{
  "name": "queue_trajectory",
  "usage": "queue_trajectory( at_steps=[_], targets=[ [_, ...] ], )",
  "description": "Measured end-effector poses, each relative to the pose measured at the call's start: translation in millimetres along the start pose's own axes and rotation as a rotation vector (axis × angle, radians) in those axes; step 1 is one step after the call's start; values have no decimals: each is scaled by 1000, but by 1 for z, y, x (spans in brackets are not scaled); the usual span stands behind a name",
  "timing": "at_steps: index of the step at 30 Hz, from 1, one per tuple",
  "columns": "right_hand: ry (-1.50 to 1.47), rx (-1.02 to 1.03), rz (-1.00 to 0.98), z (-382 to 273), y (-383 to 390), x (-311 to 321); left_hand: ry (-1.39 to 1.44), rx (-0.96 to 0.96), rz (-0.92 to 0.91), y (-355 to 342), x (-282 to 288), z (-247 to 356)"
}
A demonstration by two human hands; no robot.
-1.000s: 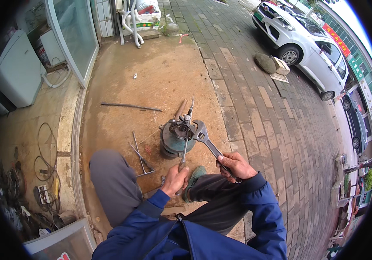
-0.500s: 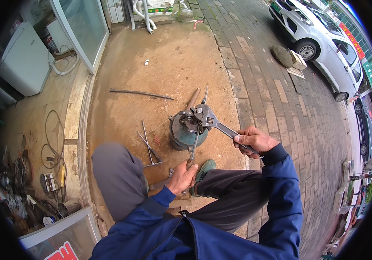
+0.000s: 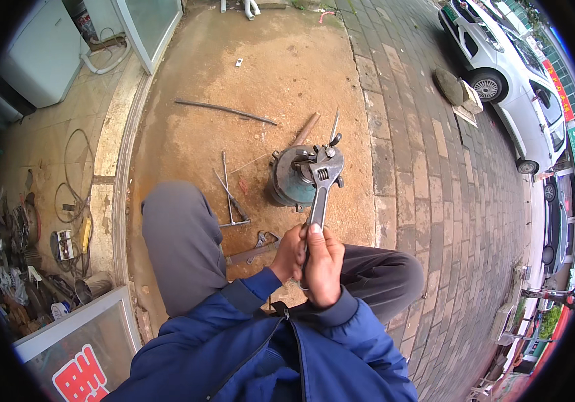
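Note:
My right hand (image 3: pixel 325 264) is wrapped around the lower handle of a steel adjustable wrench (image 3: pixel 319 204). The wrench's jaw sits at the metal fittings on top of a round teal metal housing (image 3: pixel 287 189), which stands on the ground before my knees. Pressed close against the right hand, my left hand (image 3: pixel 289 253) is closed. A screwdriver-like tool with a brownish handle was in it a moment ago; now the wrench and right hand hide most of what it grips. Behind the housing lie a wooden handle (image 3: pixel 306 129) and a thin pointed metal tool (image 3: pixel 335 126).
Left of the housing lie a metal T-shaped tool (image 3: pixel 225 175) and a dark-handled tool (image 3: pixel 236 204). A black rod (image 3: pixel 227 112) is farther off. Between my legs lies a flat metal piece (image 3: pixel 247 254). Tools and cables clutter the doorway floor; a white car (image 3: pixel 502 74) stands right.
My right hand has swung the wrench handle inward and left, from the right side to beside my left hand. The view has shifted, and my right leg is bent farther out.

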State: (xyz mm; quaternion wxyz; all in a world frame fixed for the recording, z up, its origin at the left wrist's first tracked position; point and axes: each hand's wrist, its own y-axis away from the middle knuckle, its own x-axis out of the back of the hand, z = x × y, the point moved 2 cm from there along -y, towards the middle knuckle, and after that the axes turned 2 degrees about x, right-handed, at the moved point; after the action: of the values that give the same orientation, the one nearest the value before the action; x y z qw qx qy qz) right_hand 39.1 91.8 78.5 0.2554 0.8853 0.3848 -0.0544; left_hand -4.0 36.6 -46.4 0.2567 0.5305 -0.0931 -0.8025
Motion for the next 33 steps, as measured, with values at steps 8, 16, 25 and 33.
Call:
queue_trajectory(
  at_steps=[8, 16, 25, 33],
  targets=[
    [-56, -12, -20, 13, 0, -43, -494, -181, 170, 12, -16, 21],
    [246, -138, -202, -55, 21, 66, -514, -147, 189, 12, -27, 26],
    [534, -289, -483, -134, -62, 109, -540, -84, 179, 9, -18, 27],
    [598, -350, -634, -151, -108, 111, -564, -79, 159, 13, -20, 31]
  ],
)
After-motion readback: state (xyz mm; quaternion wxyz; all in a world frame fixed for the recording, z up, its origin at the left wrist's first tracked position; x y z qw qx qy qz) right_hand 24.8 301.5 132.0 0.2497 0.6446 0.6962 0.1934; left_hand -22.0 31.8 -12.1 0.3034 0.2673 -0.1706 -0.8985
